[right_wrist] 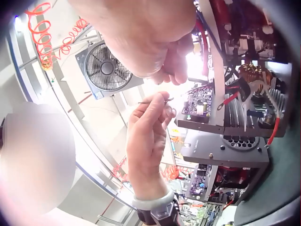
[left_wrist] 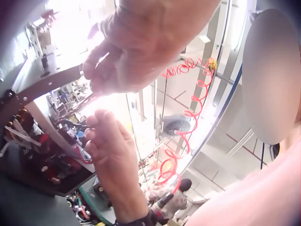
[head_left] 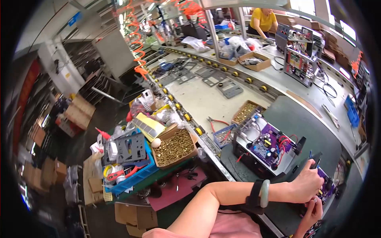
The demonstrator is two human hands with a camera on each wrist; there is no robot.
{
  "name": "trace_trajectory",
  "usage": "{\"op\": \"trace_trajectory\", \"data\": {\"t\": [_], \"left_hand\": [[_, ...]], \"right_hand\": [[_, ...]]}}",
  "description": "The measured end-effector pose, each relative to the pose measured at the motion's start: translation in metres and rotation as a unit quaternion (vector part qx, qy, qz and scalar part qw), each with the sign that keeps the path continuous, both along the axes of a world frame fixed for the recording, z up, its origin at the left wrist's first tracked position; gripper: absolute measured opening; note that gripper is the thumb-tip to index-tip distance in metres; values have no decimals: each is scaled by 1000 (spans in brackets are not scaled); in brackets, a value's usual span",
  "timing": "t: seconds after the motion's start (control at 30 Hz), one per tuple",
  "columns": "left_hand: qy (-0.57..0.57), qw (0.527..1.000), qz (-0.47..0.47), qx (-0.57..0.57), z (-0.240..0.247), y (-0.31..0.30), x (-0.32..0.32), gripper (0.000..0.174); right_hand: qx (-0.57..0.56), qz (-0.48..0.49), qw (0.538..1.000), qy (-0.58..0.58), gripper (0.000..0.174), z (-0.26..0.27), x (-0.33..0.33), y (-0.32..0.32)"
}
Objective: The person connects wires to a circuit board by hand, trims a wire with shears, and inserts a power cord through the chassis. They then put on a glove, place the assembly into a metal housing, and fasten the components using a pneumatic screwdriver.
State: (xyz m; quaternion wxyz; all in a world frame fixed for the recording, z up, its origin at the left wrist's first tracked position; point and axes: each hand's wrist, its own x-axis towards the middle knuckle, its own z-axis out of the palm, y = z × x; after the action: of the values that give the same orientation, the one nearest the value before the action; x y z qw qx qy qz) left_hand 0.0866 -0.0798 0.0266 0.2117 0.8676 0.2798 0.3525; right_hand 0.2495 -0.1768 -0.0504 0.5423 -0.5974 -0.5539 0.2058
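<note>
My left hand (head_left: 307, 183), with a pale green bangle at its wrist, is beside a purple circuit board (head_left: 328, 186) in an open metal unit at the right. In the right wrist view the left hand (right_wrist: 149, 134) pinches a thin dark piece (right_wrist: 146, 102) between thumb and finger. My right hand (head_left: 313, 214) is just below it, fingers bent and fingertips close together; in the left wrist view this right hand (left_wrist: 113, 157) faces the left hand (left_wrist: 146, 44). Whether its fingertips pinch a wire is unclear. Thin wires (right_wrist: 202, 88) run from the board towards the hands.
Another open unit (head_left: 264, 144) stands on the dark mat (head_left: 295, 119). Left of it are red-handled pliers (head_left: 212, 123), a blue tray of screws (head_left: 224, 137) and a box of brass fasteners (head_left: 174, 147). A person in yellow (head_left: 262, 22) works across the roller line.
</note>
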Motion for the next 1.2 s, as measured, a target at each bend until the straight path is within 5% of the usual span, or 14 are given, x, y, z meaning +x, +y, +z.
{"op": "trace_trajectory", "data": {"t": [0.3, 0.4, 0.47, 0.6, 0.87, 0.93, 1.13, 1.2], "left_hand": [[-147, 987, 66, 4, -37, 54, 42, 15], [-158, 984, 66, -40, -42, 55, 52, 14], [-168, 980, 75, -76, -43, 53, 49, 14], [-143, 984, 98, -31, -44, 53, 48, 14], [-145, 973, 58, -171, -32, 60, 41, 15], [-151, 973, 70, -158, -34, 60, 44, 14], [-186, 981, 36, -30, -41, 63, 34, 7], [-171, 977, 37, -123, -27, 54, 26, 12]], "right_hand": [[102, 4, 962, -252, 9, 45, 0, 40], [30, 31, 933, -358, 11, 51, 30, 39], [7, -1, 950, -312, 18, 61, 14, 35], [132, 119, 929, -324, 20, 66, -18, 40], [107, 165, 939, -281, 15, 54, -19, 48], [23, 130, 976, -175, 14, 47, -14, 45], [44, 147, 941, -300, 12, 50, -10, 50], [23, 138, 924, -357, 14, 48, -4, 49]]}}
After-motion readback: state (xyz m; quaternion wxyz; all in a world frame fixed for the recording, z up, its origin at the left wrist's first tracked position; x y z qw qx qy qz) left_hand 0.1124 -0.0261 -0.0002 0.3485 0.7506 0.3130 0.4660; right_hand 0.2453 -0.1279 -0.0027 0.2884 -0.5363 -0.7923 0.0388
